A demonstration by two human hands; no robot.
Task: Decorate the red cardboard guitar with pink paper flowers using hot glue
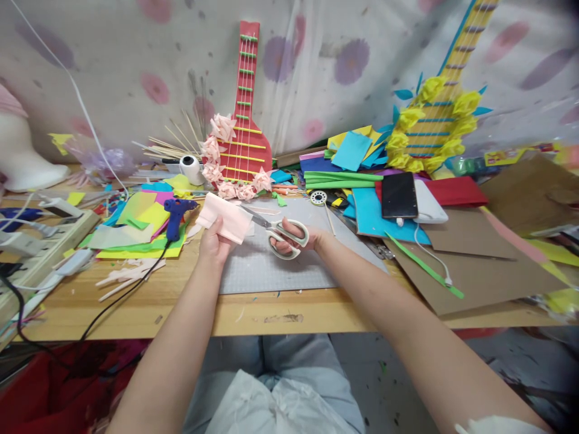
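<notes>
Pinched in my left hand (214,242) is a pale pink sheet of paper (226,218), creased and held up over the left side of the grey cutting mat (289,280). My right hand (298,234) has its fingers through the light-coloured loops of a pair of scissors (274,226). Their dark blades point left and reach the right edge of the pink paper; whether they bite into it is hard to make out. Behind both hands stands a red paper lute-shaped instrument (248,144) with pink paper flowers (210,149) round its lower left side.
A blue glue gun (175,216) lies on coloured sheets at left, its cord crossing the table edge. Beyond it is a power strip (49,247). At right are a black phone (398,196), brown cardboard (479,259) and a yellow flowered instrument (436,123).
</notes>
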